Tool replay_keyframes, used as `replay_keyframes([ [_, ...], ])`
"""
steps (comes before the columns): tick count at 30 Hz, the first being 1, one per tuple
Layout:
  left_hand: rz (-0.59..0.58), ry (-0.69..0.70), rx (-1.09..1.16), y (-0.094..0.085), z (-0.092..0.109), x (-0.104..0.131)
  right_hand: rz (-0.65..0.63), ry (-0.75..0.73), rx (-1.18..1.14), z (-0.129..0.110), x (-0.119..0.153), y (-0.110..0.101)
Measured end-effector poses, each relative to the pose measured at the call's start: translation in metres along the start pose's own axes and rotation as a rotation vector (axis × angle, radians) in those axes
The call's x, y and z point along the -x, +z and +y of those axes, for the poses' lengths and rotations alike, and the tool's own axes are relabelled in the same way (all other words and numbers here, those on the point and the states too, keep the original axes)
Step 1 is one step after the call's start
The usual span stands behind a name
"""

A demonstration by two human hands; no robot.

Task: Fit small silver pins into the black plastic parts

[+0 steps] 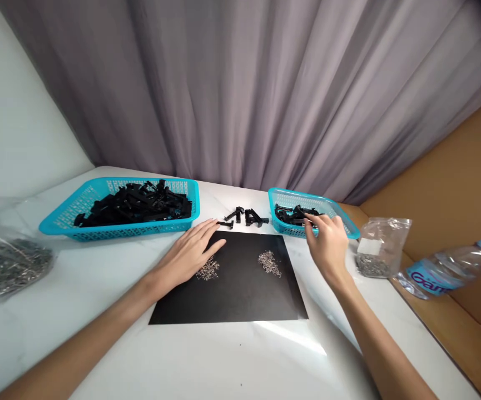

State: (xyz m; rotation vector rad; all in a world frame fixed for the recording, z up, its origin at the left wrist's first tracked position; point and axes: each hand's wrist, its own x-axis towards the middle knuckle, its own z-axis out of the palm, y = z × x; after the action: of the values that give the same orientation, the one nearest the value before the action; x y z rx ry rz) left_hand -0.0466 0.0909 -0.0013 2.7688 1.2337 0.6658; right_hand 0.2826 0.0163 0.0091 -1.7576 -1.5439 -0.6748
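Observation:
My left hand [192, 253] reaches over the upper left corner of a black mat [240, 294], fingers extended and thumb apart, its fingertips beside a small black part [226, 224]. My right hand [327, 241] is over the near rim of the smaller blue basket [342, 214], fingertips at the black parts [292, 215] inside; whether it grips one is hidden. Several black parts [254, 218] lie between the baskets. Two piles of tiny metal pieces rest on the mat, one [208, 269] near my left thumb, the other [269, 263] on the right.
A larger blue basket [119, 232] full of black parts stands at the left. Bags of metal pieces lie at the far left [10, 264] and at the right [377, 250]. A water bottle [440, 272] lies beyond the right bag. A grey curtain [223, 83] hangs behind.

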Motion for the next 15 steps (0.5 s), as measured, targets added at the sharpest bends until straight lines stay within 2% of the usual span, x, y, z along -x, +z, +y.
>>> replay_keyframes([
  [2, 0.020, 0.026, -0.069, 0.003, -0.008, 0.000, -0.024, 0.001, 0.089, 0.022, -0.005, 0.008],
  [4, 0.052, 0.060, -0.113, 0.006, -0.011, -0.002, -0.017, -0.009, 0.100, 0.031, -0.006, 0.011],
  [6, 0.068, 0.090, -0.134, 0.009, -0.011, -0.008, 0.002, -0.026, 0.021, 0.027, -0.005, 0.006],
  [8, 0.065, 0.120, -0.152, 0.012, -0.010, -0.018, -0.036, -0.064, -0.159, 0.015, -0.004, -0.004],
  [9, 0.061, 0.135, -0.164, 0.013, -0.009, -0.024, -0.099, -0.090, -0.272, 0.007, -0.003, -0.010],
  [11, 0.052, 0.158, -0.190, 0.014, -0.006, -0.036, -0.319, -0.145, -0.466, -0.005, 0.001, -0.021],
  [13, 0.047, 0.170, -0.211, 0.014, -0.005, -0.045, -0.535, -0.170, -0.539, -0.011, 0.008, -0.027],
  [15, 0.045, 0.179, -0.221, 0.013, -0.004, -0.051, -0.674, -0.170, -0.540, -0.012, 0.017, -0.029],
])
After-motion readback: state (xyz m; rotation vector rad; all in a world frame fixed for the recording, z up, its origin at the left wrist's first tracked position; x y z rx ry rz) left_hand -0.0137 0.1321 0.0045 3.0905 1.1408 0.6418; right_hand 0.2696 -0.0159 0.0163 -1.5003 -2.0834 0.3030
